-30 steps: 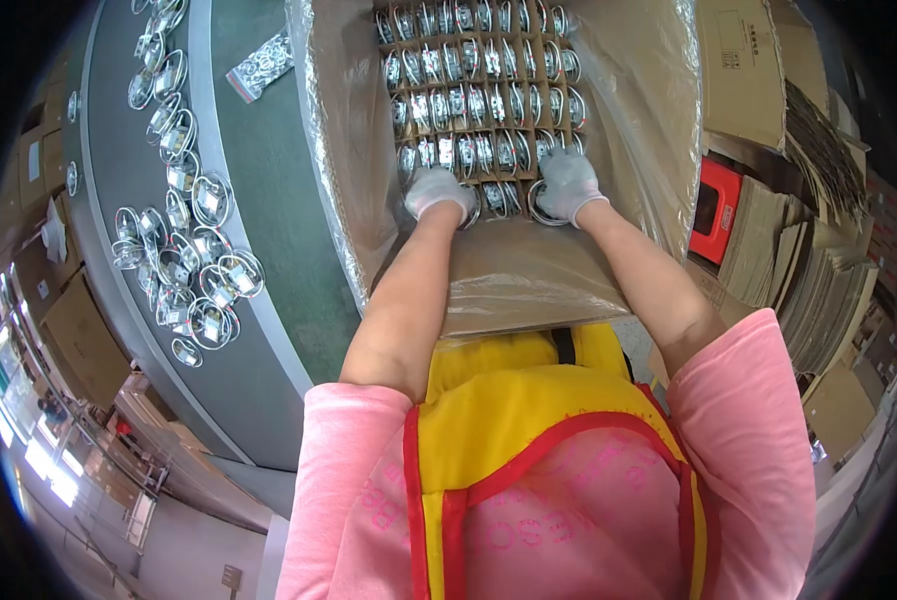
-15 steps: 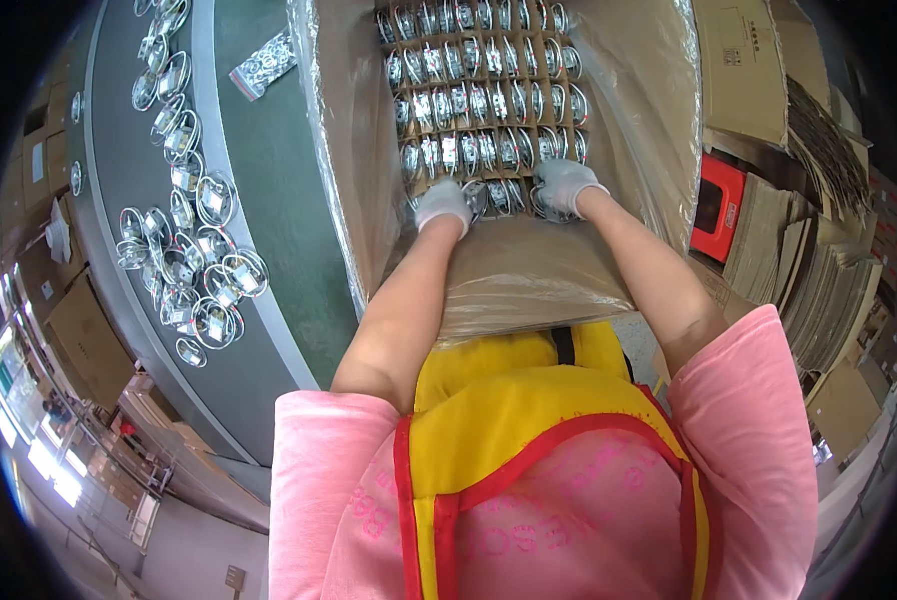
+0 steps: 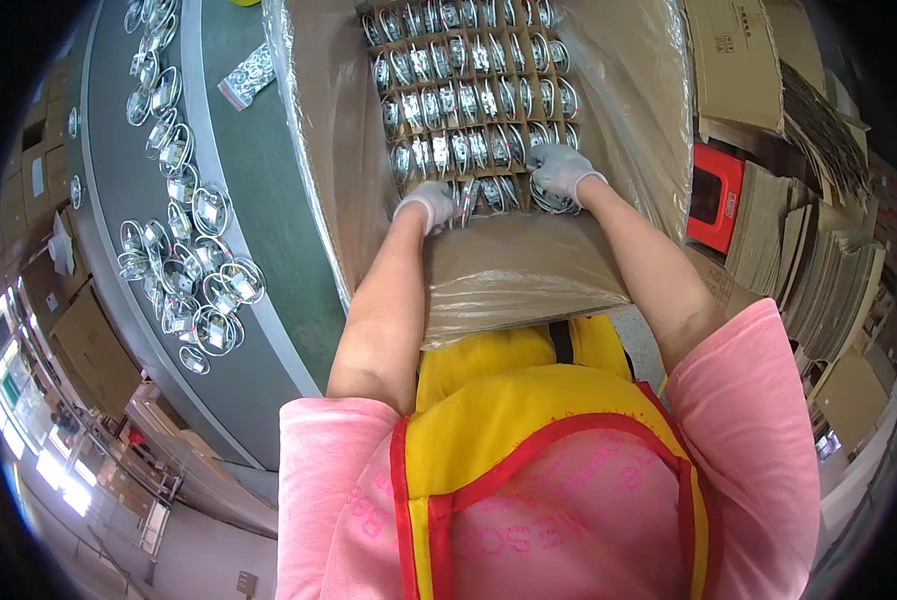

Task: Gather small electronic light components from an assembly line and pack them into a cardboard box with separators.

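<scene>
A cardboard box (image 3: 318, 130) with a clear plastic liner stands in front of me. Inside, rows of coiled cables with small silver blocks (image 3: 458, 103) stand in the slots of a brown cardboard divider (image 3: 530, 62). My left hand (image 3: 428, 206), in a whitish glove, is closed on a coiled cable (image 3: 465, 202) at the left of the nearest row. At that row's right end my right hand (image 3: 562, 172), also gloved, has its fingers curled over another coiled cable (image 3: 550, 200). Its fingertips are partly hidden among the wires.
To the left, many more coiled cables (image 3: 211, 208) lie along a grey conveyor belt (image 3: 118, 130). A small plastic bag of parts (image 3: 248, 78) rests on the green surface (image 3: 253, 150). Right of the box are a red case (image 3: 713, 198) and stacked flat cardboard (image 3: 808, 250).
My left hand has drawn slightly left and back, and a coiled cable shows beside its fingers. The right hand has shifted a little up and left. The view has moved slightly.
</scene>
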A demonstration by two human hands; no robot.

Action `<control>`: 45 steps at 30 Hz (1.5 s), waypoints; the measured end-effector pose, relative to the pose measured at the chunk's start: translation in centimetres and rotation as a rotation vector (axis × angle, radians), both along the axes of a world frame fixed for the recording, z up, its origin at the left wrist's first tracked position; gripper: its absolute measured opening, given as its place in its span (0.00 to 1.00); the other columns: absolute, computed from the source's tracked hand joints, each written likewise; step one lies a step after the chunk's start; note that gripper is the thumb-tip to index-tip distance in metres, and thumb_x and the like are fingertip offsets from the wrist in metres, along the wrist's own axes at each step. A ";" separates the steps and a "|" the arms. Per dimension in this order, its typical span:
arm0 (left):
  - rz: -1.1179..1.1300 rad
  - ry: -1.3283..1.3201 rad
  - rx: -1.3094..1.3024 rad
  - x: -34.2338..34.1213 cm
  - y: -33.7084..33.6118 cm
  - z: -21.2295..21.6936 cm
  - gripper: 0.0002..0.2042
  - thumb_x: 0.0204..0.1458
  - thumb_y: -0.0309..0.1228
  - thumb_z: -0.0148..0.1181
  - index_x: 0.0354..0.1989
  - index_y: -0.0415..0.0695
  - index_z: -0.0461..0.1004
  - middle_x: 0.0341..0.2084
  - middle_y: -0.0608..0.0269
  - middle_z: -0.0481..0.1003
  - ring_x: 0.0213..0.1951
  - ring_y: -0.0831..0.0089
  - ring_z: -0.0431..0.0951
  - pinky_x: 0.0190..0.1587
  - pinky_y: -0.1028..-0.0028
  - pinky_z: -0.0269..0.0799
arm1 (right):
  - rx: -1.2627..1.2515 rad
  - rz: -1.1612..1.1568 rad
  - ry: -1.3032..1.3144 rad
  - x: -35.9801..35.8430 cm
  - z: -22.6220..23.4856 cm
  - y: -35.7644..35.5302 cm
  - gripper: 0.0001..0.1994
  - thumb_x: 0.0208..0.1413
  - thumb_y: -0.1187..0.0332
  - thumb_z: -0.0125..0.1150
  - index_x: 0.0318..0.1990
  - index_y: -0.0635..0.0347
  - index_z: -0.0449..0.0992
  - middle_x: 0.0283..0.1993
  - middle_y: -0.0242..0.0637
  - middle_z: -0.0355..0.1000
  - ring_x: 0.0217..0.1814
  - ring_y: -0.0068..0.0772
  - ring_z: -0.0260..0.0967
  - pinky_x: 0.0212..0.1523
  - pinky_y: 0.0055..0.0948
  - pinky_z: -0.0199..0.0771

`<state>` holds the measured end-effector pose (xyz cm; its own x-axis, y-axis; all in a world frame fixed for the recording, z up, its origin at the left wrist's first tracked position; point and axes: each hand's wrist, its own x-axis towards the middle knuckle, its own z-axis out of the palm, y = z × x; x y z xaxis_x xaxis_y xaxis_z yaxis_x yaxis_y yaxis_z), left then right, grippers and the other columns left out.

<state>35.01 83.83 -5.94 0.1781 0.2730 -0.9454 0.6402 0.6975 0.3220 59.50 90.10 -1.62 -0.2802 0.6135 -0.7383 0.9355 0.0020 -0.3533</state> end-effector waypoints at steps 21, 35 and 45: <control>0.199 0.004 0.049 -0.1 0.3 0.6 0.14 0.54 0.38 0.57 0.36 0.37 0.75 0.21 0.55 0.77 0.16 0.71 0.72 0.18 0.70 0.67 | 0.258 0.349 -0.025 -5.7 4.5 0.4 0.17 0.49 0.61 0.54 0.45 0.58 0.75 0.43 0.48 0.75 0.45 0.48 0.74 0.47 0.42 0.72; -0.292 0.119 0.152 -0.6 0.9 0.5 0.23 0.44 0.35 0.64 0.49 0.37 0.73 0.42 0.47 0.77 0.43 0.54 0.78 0.42 0.65 0.73 | -0.175 0.192 0.021 -7.3 2.0 -3.4 0.18 0.48 0.62 0.53 0.45 0.59 0.78 0.46 0.51 0.74 0.49 0.50 0.73 0.50 0.41 0.71; -0.502 0.116 0.223 0.4 1.5 3.0 0.20 0.44 0.32 0.57 0.49 0.44 0.74 0.46 0.48 0.75 0.49 0.54 0.76 0.50 0.63 0.70 | -0.230 -0.061 0.206 -8.5 3.0 -3.0 0.18 0.56 0.61 0.47 0.44 0.66 0.76 0.46 0.53 0.74 0.50 0.53 0.70 0.55 0.41 0.66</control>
<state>35.42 85.34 -2.99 0.2365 0.3770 -0.8955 0.9160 0.2208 0.3349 50.97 87.11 1.42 -0.4058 0.4572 -0.7914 0.8402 -0.1541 -0.5199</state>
